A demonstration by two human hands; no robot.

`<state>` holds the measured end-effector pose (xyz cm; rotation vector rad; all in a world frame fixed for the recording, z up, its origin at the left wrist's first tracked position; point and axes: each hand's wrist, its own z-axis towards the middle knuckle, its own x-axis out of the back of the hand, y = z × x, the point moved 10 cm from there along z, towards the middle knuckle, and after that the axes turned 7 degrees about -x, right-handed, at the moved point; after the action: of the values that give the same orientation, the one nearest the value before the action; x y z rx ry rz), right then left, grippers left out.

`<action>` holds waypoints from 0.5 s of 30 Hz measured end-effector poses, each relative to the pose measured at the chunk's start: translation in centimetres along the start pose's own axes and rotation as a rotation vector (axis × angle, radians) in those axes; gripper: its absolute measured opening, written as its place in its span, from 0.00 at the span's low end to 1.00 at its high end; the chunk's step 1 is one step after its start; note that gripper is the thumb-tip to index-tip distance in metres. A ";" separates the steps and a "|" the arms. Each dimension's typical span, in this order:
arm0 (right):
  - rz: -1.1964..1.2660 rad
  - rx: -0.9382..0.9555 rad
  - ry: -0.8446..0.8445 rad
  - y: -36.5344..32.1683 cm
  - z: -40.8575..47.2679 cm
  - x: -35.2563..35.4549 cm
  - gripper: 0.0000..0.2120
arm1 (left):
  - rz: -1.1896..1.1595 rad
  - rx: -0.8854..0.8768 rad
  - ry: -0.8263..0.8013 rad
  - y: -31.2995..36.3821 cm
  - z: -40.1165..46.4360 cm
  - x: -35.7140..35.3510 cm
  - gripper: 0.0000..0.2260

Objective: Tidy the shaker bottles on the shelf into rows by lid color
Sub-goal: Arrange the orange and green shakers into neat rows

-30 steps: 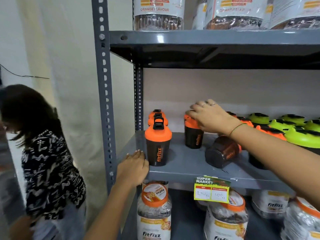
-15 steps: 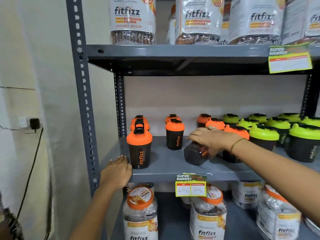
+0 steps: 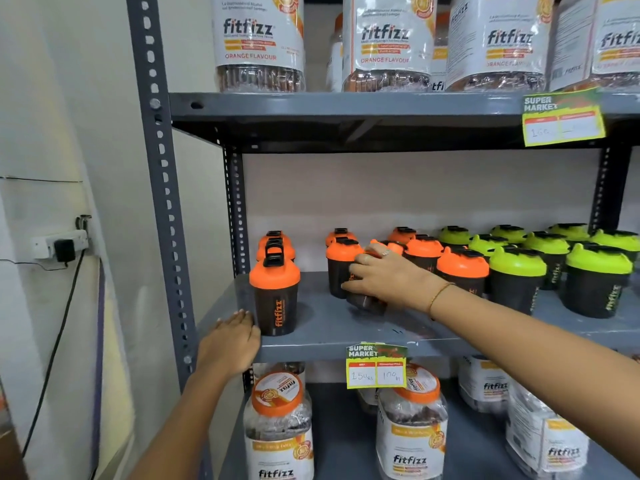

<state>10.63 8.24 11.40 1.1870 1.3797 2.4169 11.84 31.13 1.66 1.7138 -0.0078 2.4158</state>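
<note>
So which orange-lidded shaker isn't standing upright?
The tilted shaker under the right hand, mid-shelf; every other orange-lidded one stands upright.

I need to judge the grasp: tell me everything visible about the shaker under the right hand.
The tipped shaker is dark, translucent-looking plastic, mostly hidden. It leans off upright on the grey shelf, base toward the front edge, top toward the orange-lidded row. The right hand wraps over it. Its lid is hidden.

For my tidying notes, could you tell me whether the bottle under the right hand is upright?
Tilted: the shaker bottle leans under the right hand, unlike upright neighbours.
</note>
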 end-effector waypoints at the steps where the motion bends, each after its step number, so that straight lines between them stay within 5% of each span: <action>1: -0.045 0.010 0.007 -0.7 0.4 0.5 0.22 | -0.001 -0.001 -0.002 0.0 0.0 0.0 0.24; 8: -0.317 0.105 -0.052 -6.0 1.1 1.6 0.20 | 0.013 -0.003 0.001 0.0 0.0 0.0 0.24; 15: -0.574 0.091 -0.085 -7.9 0.0 0.0 0.35 | 0.019 -0.006 0.013 0.0 0.1 0.0 0.24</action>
<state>8.52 12.78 5.26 0.7556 1.5528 1.9010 11.90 31.16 1.68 1.7027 -0.0301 2.4380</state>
